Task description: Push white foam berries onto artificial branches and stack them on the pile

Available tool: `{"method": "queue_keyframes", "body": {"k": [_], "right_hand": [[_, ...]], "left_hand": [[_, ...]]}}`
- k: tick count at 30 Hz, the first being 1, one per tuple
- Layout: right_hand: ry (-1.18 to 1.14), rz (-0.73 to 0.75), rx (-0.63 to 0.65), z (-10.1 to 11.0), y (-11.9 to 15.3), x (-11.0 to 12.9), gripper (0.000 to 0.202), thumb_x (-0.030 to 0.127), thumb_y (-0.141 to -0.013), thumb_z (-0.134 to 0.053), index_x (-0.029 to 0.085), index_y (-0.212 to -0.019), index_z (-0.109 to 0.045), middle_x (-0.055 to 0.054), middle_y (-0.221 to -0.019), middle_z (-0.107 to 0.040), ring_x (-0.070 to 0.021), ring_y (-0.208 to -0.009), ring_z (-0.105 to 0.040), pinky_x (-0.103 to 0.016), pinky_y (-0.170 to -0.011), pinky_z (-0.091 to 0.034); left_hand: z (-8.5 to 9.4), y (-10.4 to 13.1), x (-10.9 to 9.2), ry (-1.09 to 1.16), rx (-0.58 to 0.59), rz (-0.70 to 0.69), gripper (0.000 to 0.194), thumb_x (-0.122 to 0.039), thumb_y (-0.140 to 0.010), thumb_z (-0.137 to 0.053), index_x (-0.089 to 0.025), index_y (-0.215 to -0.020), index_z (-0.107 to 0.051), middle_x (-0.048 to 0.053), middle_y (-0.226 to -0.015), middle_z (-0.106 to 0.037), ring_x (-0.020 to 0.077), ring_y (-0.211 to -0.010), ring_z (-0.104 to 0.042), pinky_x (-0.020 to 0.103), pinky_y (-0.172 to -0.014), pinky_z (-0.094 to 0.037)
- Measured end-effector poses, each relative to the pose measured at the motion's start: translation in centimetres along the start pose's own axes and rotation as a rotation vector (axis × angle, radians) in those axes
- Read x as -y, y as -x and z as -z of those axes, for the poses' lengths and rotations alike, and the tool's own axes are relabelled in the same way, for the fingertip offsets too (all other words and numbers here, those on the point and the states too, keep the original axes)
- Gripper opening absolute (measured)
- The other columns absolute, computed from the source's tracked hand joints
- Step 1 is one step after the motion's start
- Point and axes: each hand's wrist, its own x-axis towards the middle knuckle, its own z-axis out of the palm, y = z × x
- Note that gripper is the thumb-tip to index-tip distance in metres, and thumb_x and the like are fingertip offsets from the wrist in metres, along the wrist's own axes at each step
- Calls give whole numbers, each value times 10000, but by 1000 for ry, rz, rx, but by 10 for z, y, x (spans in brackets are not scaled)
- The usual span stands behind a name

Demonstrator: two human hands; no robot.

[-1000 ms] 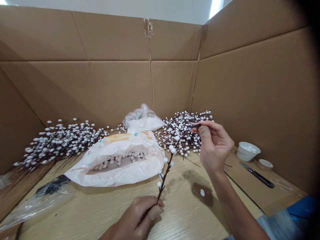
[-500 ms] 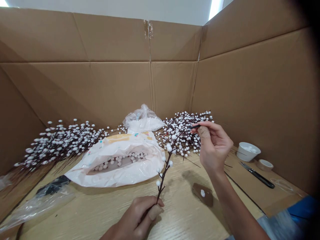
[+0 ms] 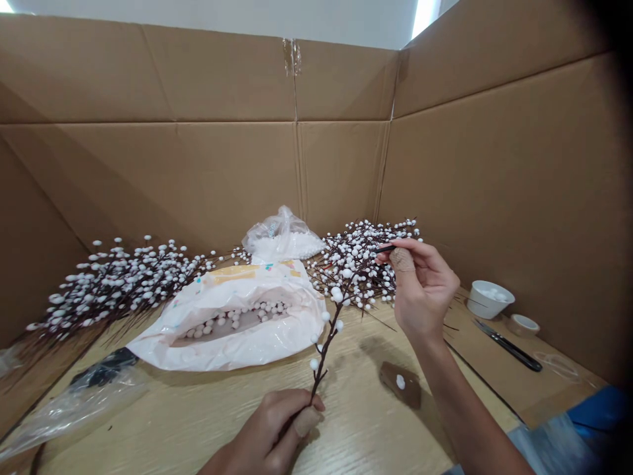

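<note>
Near the bottom centre, my left hand (image 3: 281,425) pinches the lower end of a dark brown stem (image 3: 321,361) that bears several white balls and leans slightly right. My right hand (image 3: 420,284) is raised right of the stem's top, thumb and finger pressed on a thin black stick-like piece (image 3: 384,249) pointing left. Tan wrapping covers both thumbs. A white plastic bag (image 3: 232,356) lies open left of the stem, with white balls (image 3: 212,324) inside. Below my right hand, a small brown piece (image 3: 415,389) carries a white blob (image 3: 400,382).
White-balled stems lie in a left pile (image 3: 133,277) and a back-right pile (image 3: 363,254), with a clear bag (image 3: 284,244) between them. At right are a white cup (image 3: 489,299), black-handled scissors or tweezers (image 3: 514,348) and a tape roll (image 3: 523,324). Cardboard walls (image 3: 222,165) stand behind.
The stem in my left hand has tilted slightly to the right. My right hand keeps its pinch on the black piece, nearly unmoved.
</note>
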Motion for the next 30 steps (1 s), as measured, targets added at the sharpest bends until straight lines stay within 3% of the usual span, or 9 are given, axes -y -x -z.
{"method": "queue_keyframes", "body": {"k": [19, 30], "right_hand": [[-1, -42, 20, -1, 2, 3, 92, 178, -834, -631, 207, -886, -701, -3, -783, -685, -129, -698, -672, -258, -607, -551], [-78, -45, -5, 0, 1, 3, 104, 170, -833, -635, 215, -903, -697, 8, -773, -683, -115, -683, -668, -266, -650, -563]], "left_hand": [[-2, 2, 4, 34, 14, 36, 247, -279, -951, -402, -197, -1011, -627, 35, -880, -699, 154, -812, -640, 209, -754, -437], [-1, -1, 0, 35, 8, -16, 265, -292, -954, -382, -182, -962, -624, 39, -803, -684, 152, -737, -629, 206, -702, -435]]}}
